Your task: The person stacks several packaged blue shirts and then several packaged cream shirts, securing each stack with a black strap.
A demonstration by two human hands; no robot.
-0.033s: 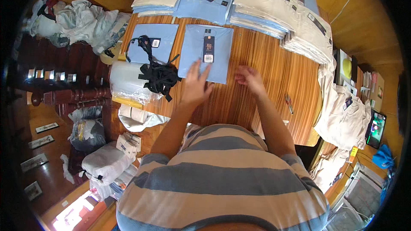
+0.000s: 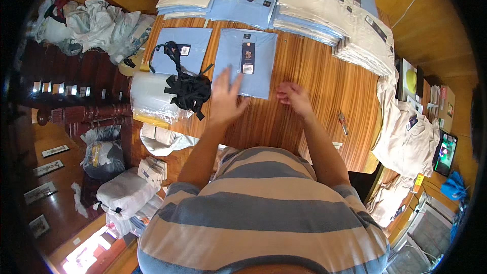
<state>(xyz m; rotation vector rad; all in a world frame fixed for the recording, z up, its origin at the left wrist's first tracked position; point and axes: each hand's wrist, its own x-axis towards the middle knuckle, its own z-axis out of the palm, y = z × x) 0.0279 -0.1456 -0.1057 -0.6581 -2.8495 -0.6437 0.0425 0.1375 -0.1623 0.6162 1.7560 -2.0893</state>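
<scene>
Left hand [image 2: 225, 102] seems slightly blurred.

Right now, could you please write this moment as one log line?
left hand: partly over central folded blue garment, contact unclear | right hand: curled, beside garment, nothing seen held | left of garment: black straps

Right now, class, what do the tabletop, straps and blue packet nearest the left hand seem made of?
Tabletop: wood or laminate, satiny, with streaked grain. Black straps: probably fabric, matte, limply tangled. Blue packet: smooth cloth, apparently in clear plastic, glinting at the edge.

Folded, bagged blue garment [image 2: 262, 78] with dark tag [image 2: 248, 57], flat on table [image 2: 309, 61]
</scene>
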